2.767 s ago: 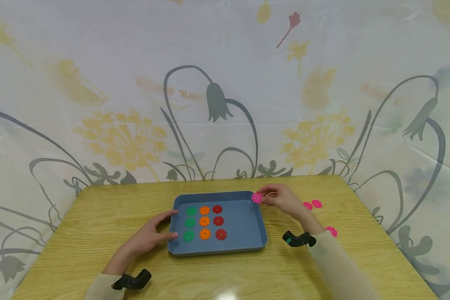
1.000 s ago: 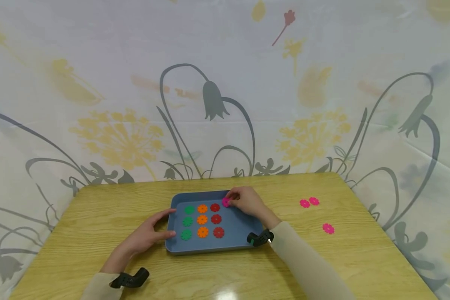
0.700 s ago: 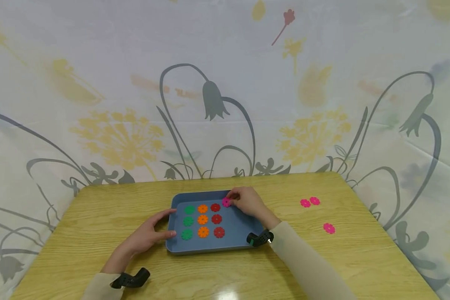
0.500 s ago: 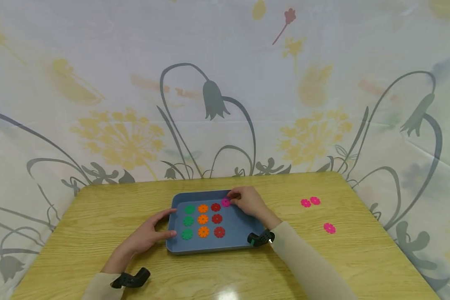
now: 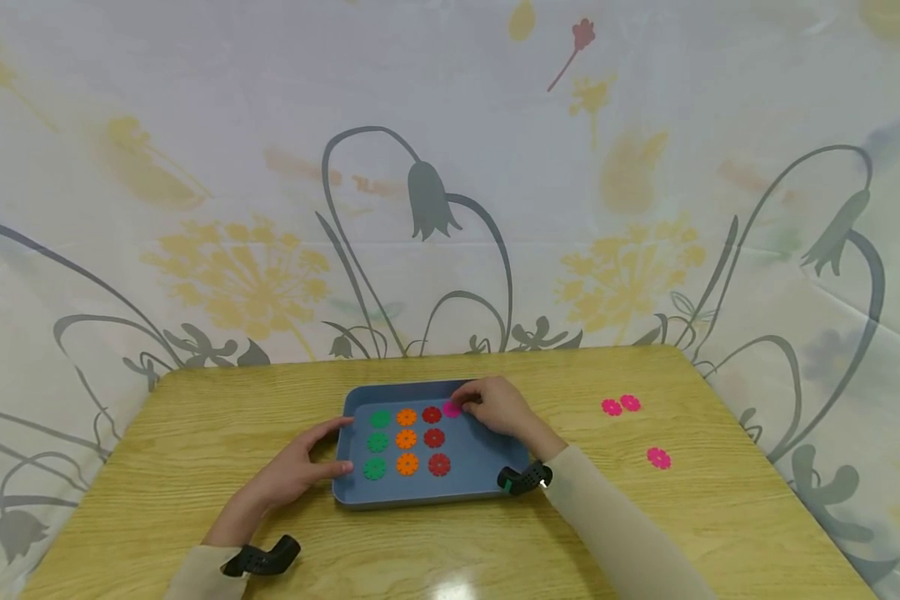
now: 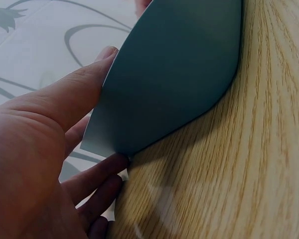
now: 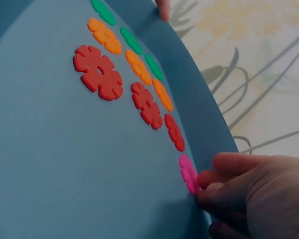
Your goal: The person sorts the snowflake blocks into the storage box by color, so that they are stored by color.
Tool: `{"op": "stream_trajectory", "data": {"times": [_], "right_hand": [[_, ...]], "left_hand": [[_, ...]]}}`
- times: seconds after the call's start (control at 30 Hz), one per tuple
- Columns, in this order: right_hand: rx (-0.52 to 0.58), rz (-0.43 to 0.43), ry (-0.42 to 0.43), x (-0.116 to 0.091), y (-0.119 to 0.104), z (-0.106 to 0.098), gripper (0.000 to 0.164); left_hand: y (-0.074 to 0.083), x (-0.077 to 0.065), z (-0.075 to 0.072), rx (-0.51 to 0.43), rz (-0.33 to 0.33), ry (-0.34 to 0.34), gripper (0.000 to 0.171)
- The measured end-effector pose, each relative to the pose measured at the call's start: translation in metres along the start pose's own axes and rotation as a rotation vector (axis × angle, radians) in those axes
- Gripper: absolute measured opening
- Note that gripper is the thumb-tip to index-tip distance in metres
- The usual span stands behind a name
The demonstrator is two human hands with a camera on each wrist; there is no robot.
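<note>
A blue-grey tray (image 5: 487,479) holds plastic notched interlocking discs in three columns: green discs (image 5: 377,442), orange discs (image 5: 407,439) and red discs (image 5: 434,437). At its left side, my left hand (image 5: 292,471) grips the rim, thumb and index tips spread apart along it. The left wrist view has the thumb over the edge and other fingers low beside the wall. My right hand (image 5: 498,406) reaches over the far wall and pinches a pink disc (image 7: 188,174) by its edge. That disc lies nearly flat beside the farthest red disc, partly covered by the fingers.
On the wooden table (image 5: 217,417) right of the tray lie two pink discs (image 5: 620,405) close together and a single pink disc (image 5: 659,458) nearer the front. A patterned curtain (image 5: 450,167) hangs behind the table's far edge. Both wrists wear black cameras.
My right hand has carried the pink disc left from the tray's right rim to beside the far red disc, and lowered it there. My left hand stays on the rim.
</note>
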State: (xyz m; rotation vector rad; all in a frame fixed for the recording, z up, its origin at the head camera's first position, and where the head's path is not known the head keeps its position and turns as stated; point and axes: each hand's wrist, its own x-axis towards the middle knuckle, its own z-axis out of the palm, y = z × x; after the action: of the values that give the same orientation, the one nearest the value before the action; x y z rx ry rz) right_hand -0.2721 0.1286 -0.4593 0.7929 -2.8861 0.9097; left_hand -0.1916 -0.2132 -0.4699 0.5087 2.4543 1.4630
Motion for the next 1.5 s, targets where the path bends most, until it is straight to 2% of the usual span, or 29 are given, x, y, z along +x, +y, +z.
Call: {"op": "stream_trajectory", "data": {"times": [0.23, 0.37, 0.47, 0.6, 0.67, 0.87, 1.03, 1.1, 1.33, 1.5], "right_hand": [[-0.062, -0.008, -0.024, 0.0, -0.001, 0.0, 0.025], [-0.059, -0.017, -0.014, 0.001, 0.0, 0.001, 0.028], [-0.01, -0.008, 0.003, 0.0, 0.001, 0.0, 0.03], [0.113, 0.031, 0.028, -0.001, 0.003, -0.004, 0.033], [0.167, 0.044, 0.032, -0.003, 0.004, -0.008, 0.034], [0.235, 0.045, 0.069, -0.013, 0.019, -0.029, 0.028], [0.286, 0.076, 0.137, -0.036, 0.045, -0.052, 0.027], [0.271, 0.107, 0.166, -0.049, 0.06, -0.06, 0.028], [0.185, 0.275, 0.265, -0.103, 0.118, -0.089, 0.026], [0.229, 0.387, 0.307, -0.138, 0.147, -0.108, 0.033]], "left_hand": [[0.002, 0.0, 0.0, -0.006, -0.003, -0.004, 0.069], [0.002, 0.0, 0.0, -0.005, -0.01, -0.003, 0.068], [0.002, -0.001, 0.0, -0.012, -0.016, -0.003, 0.068], [0.002, -0.001, 0.001, -0.034, -0.027, -0.009, 0.066], [0.001, -0.002, 0.001, -0.038, -0.03, -0.008, 0.065], [0.002, -0.002, 0.001, -0.03, -0.03, 0.001, 0.065], [0.004, -0.002, 0.001, -0.034, -0.028, 0.002, 0.065], [0.005, -0.002, 0.001, -0.035, -0.027, 0.001, 0.065], [0.003, -0.002, 0.001, -0.039, -0.04, -0.001, 0.065], [0.003, -0.002, 0.0, -0.029, -0.047, 0.005, 0.064]]}}
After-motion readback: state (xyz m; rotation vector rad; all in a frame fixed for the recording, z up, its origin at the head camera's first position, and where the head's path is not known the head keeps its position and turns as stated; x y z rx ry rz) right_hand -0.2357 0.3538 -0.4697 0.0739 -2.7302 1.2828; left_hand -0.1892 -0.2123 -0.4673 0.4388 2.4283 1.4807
